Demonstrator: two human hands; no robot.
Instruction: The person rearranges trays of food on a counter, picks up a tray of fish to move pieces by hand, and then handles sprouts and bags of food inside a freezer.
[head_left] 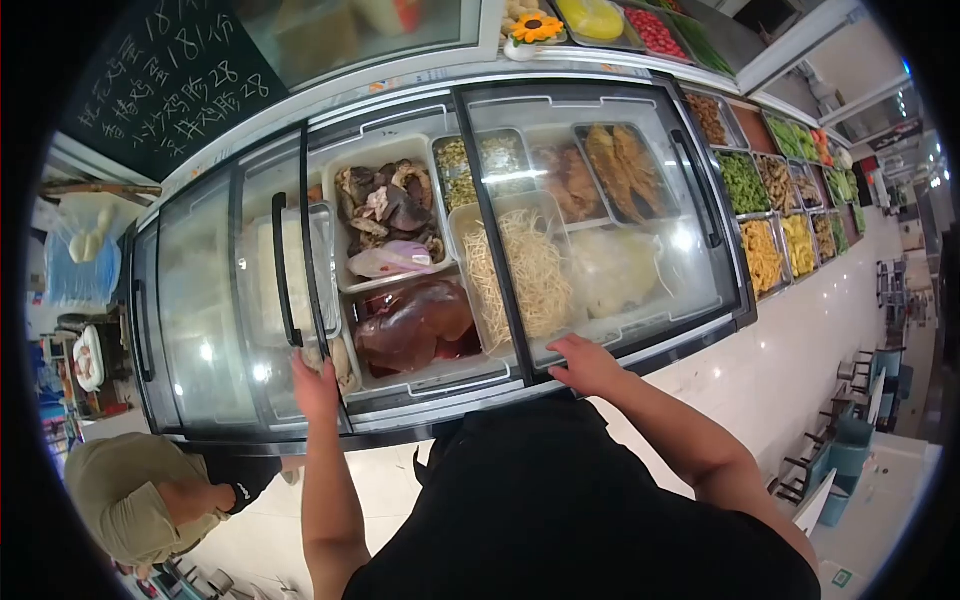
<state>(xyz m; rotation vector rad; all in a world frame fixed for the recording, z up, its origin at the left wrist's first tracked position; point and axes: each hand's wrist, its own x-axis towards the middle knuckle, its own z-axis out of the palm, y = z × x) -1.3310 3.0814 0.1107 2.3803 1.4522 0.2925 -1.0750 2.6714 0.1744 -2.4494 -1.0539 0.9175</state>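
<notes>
My left hand [316, 382] is at the front edge of a sliding glass lid [265, 300], near the lower end of its black handle [287, 270]. My right hand [585, 366] rests with its fingers apart on the front of the right glass lid [640, 290]. Between the lids, the chest cabinet lies uncovered. In it are a tub of dark meat pieces with a pinkish bag [390, 258], a tub of dark red liver [415, 325], and a tray of green chopped food [455, 170]. Bean sprouts [520, 270] fill a tub partly beneath the right lid.
Vegetable trays [745, 182] stand to the right of the cabinet. Behind it are a blackboard [165, 85] and an orange flower ornament [535, 28]. Another person [150, 495] is at the lower left. Chairs [850, 440] stand at the far right.
</notes>
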